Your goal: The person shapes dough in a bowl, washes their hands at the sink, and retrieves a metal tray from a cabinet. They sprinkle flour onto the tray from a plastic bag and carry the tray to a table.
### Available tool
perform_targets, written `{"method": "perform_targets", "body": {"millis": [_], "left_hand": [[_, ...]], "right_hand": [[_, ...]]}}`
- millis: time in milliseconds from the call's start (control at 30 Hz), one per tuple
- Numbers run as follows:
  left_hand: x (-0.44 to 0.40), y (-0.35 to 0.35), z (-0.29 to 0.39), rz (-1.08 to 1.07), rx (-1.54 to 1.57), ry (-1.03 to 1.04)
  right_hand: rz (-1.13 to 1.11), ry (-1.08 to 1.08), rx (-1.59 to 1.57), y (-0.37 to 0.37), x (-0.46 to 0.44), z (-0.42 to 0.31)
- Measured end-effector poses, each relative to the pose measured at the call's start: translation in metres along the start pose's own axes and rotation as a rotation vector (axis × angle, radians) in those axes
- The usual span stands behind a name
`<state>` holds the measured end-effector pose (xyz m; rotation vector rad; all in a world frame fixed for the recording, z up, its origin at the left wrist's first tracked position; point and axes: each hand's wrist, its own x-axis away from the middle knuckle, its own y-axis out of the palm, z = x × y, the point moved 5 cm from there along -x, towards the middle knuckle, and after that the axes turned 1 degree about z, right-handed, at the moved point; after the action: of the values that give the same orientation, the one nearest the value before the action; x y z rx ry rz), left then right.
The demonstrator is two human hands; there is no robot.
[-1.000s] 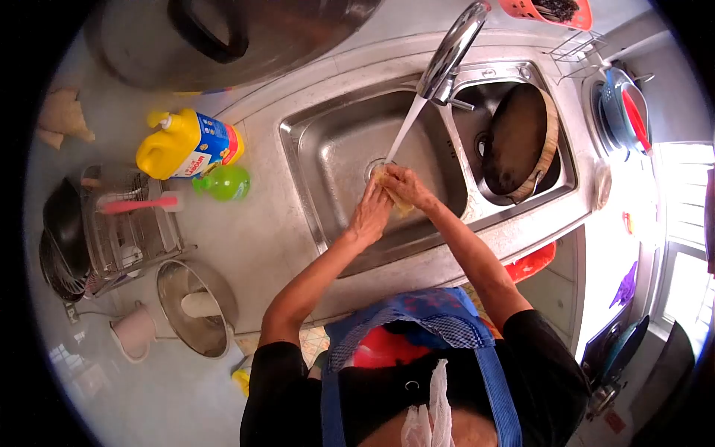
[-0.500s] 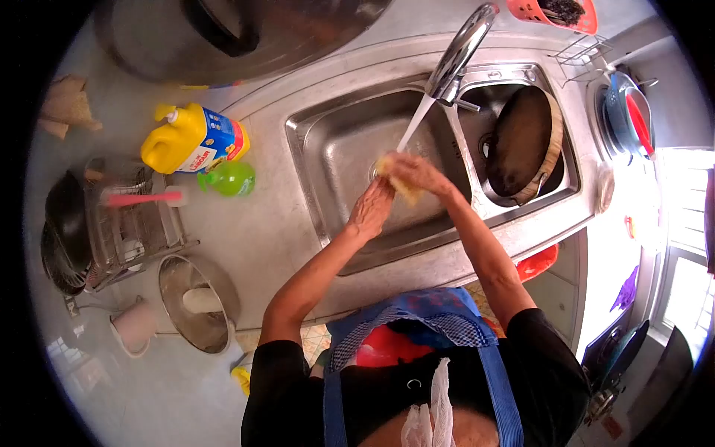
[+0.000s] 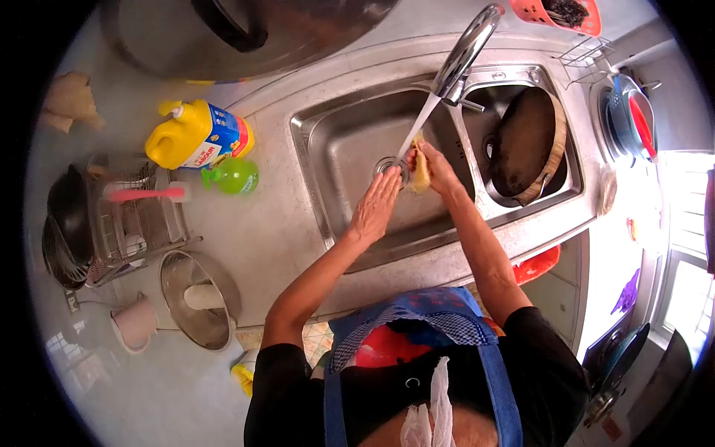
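Observation:
Water runs from the chrome faucet (image 3: 468,48) into the larger left basin of the steel sink (image 3: 350,141). Closed around a limp, pale yellow cloth (image 3: 421,173) is my right hand (image 3: 438,170), just beside the stream. The cloth hangs down from the fingers. My left hand (image 3: 375,206) is flat with its fingers stretched out, holding nothing. Its fingertips are close to the stream, over the drain (image 3: 392,165). A small gap separates the two hands.
A dark pan (image 3: 525,141) with a wooden-looking rim leans in the right basin. Left of the sink stand a yellow detergent jug (image 3: 186,138), a green bottle (image 3: 234,176), a metal pot (image 3: 212,328) and a dish rack (image 3: 141,216). A large lid (image 3: 149,45) lies behind.
My hands were together on the yellow cloth under the water. They have parted: the right keeps the cloth, and the left has come off it with fingers straight.

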<state>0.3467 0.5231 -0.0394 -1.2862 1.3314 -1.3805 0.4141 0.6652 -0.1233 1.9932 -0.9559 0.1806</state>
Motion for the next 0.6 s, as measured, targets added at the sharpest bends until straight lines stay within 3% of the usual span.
{"method": "perform_targets", "body": {"millis": [67,133,167,200,267,300,333,367,400,467,533,600], "left_hand": [[0.0,0.003,-0.003,0.031,-0.025,-0.01],[-0.003,0.014,0.0,-0.049,0.079,0.033],[-0.006,0.01,0.002,-0.044,0.08,0.041],[-0.008,0.007,0.004,-0.086,0.15,0.01],[-0.013,0.007,0.0,-0.126,0.214,-0.021],[-0.018,0.004,-0.005,-0.031,0.266,0.026],[-0.021,0.001,-0.009,0.064,0.321,0.07],[-0.022,-0.004,-0.016,0.066,0.32,0.067],[-0.021,-0.006,-0.032,0.027,0.801,-0.125],[-0.019,0.0,-0.037,-0.02,1.279,-0.324],[-0.009,0.013,-0.046,0.544,1.472,-0.799],[-0.029,0.034,-0.027,0.438,2.0,-0.679]], "right_hand": [[0.028,0.029,0.05,0.018,0.018,-0.008],[-0.235,-0.021,0.539,0.028,0.019,0.004],[-0.32,-0.279,0.96,0.038,0.018,0.011],[-0.312,-0.28,0.961,0.042,0.017,0.015],[0.002,-0.028,0.803,0.025,0.009,0.025],[-0.079,-0.438,1.117,0.035,0.014,0.015],[-0.078,-0.438,1.115,0.035,0.01,0.019],[-0.08,-0.203,0.659,0.031,0.0,0.03],[-0.078,0.029,0.2,0.029,-0.006,0.043],[-0.105,0.01,0.087,0.039,0.0,0.038],[-0.126,-0.006,-0.024,0.052,0.009,0.037],[-0.113,0.099,-0.277,0.061,0.008,0.054]]}}
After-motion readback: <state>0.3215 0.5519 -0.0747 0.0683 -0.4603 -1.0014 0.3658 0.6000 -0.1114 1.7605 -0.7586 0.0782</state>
